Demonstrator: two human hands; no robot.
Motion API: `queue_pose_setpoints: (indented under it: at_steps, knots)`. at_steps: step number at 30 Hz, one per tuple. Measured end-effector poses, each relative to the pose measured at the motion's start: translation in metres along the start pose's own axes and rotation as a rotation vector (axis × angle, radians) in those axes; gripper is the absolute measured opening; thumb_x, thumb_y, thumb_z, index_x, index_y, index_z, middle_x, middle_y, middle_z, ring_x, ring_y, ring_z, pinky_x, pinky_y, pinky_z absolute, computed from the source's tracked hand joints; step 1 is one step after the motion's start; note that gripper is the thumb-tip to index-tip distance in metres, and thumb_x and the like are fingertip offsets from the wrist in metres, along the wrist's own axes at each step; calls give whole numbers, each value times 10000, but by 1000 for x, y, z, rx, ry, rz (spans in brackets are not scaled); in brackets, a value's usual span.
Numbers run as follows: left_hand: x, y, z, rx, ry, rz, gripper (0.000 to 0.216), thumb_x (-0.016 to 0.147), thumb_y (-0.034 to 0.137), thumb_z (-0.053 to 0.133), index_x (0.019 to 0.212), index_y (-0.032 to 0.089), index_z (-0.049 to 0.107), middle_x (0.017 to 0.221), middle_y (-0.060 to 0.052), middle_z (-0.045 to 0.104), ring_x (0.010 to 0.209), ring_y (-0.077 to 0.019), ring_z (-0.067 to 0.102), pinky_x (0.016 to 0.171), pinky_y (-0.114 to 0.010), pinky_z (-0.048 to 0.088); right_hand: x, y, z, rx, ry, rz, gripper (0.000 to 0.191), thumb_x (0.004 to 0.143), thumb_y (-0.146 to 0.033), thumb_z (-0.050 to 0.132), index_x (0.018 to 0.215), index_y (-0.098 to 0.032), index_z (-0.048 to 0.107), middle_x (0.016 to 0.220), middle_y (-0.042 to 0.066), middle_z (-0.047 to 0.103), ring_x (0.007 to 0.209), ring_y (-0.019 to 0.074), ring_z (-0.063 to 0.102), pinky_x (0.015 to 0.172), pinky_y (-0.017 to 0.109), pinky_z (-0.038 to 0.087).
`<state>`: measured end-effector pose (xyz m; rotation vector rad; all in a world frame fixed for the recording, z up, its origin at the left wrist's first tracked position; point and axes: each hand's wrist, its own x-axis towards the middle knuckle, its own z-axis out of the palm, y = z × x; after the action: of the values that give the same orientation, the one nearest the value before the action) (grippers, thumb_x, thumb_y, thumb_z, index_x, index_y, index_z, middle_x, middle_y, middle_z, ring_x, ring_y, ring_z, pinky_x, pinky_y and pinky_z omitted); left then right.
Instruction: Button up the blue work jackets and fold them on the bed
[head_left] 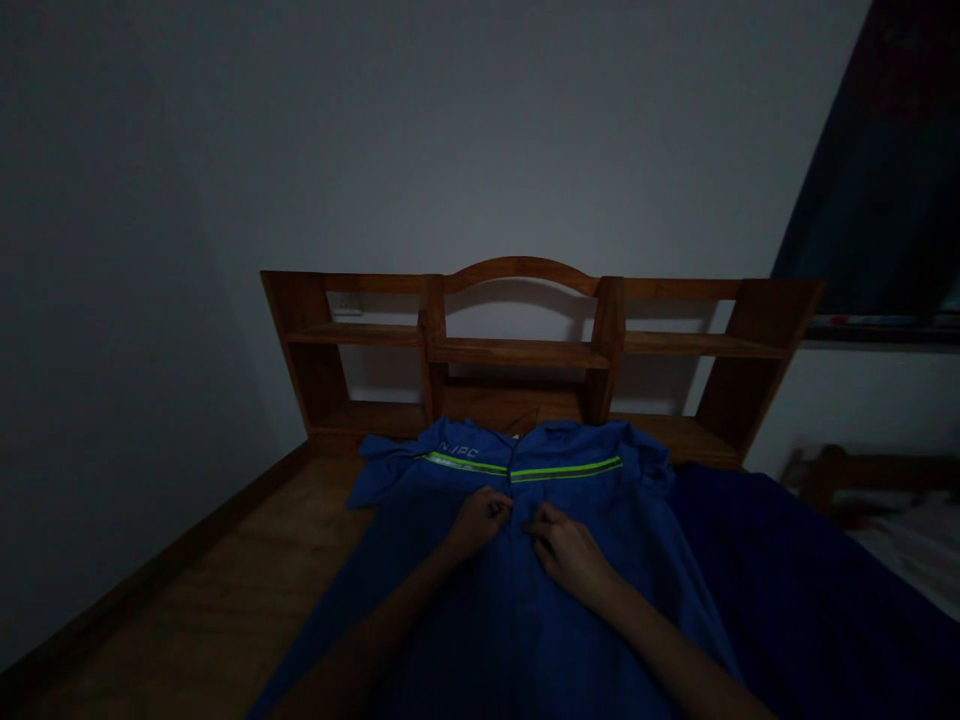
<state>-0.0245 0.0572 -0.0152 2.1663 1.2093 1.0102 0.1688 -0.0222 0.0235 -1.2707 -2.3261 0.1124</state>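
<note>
A blue work jacket (450, 600) with a yellow-green reflective stripe across the chest lies front up on a wooden bed platform (225, 600). My left hand (480, 520) has its fingers curled and pinches the jacket's left front edge at the centre opening, just below the stripe. My right hand (566, 548) is closed on the right front edge, a few centimetres from the left hand. The light is dim and small details at the fingertips are hard to make out.
A wooden headboard (517, 350) with open shelves stands behind the jacket against a pale wall. Dark blue cloth (787, 580) covers the right side of the bed. A dark curtain (885, 170) hangs at upper right. Another piece of furniture (862, 480) shows at far right.
</note>
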Motion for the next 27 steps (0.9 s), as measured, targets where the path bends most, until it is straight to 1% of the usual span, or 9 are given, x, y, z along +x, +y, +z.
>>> queue_pose_setpoints:
  at_steps: [4, 7, 12, 18, 23, 27]
  knots:
    - [0, -5, 3, -2, -29, 36, 238, 751, 161, 504, 923, 150, 667, 872, -57, 611, 781, -129, 565, 742, -231, 430, 0, 1, 3, -10, 2, -3, 320, 801, -117, 430, 1018, -230, 636, 937, 41, 537, 876, 125, 533, 776, 199, 402]
    - [-1, -6, 3, 3, -49, 56, 256, 733, 151, 511, 944, 152, 656, 860, -52, 603, 777, -125, 562, 733, -226, 429, 2, 3, 6, -4, 9, 2, 352, 811, -120, 424, 1065, -262, 623, 940, 23, 550, 851, 110, 545, 771, 193, 396]
    - [-2, -4, 2, -24, -86, 73, 303, 691, 123, 532, 971, 153, 645, 870, -44, 584, 797, -124, 546, 745, -223, 424, 3, 8, 9, -8, 16, 12, 303, 821, -146, 429, 997, -259, 648, 944, 4, 575, 831, 104, 565, 775, 200, 389]
    - [-4, -5, 1, -77, -107, 92, 405, 724, 158, 550, 1124, 189, 600, 907, -36, 577, 827, -123, 540, 762, -228, 422, 4, 7, 9, 25, 17, 2, 309, 831, -149, 411, 1003, -249, 647, 952, 10, 578, 866, 105, 567, 809, 194, 394]
    - [-4, -4, 0, -62, -86, 74, 327, 748, 184, 542, 1065, 156, 620, 925, -52, 603, 823, -127, 552, 764, -231, 429, 3, 4, 9, 12, 6, 20, 299, 839, -161, 411, 989, -217, 664, 946, 41, 568, 862, 122, 565, 795, 205, 407]
    - [-4, 1, -4, -58, -107, 31, 284, 718, 152, 555, 991, 143, 631, 917, -48, 632, 806, -131, 563, 740, -229, 435, 2, 3, 10, 57, 48, 35, 341, 849, -156, 412, 1092, -232, 637, 967, 42, 569, 862, 121, 565, 792, 208, 413]
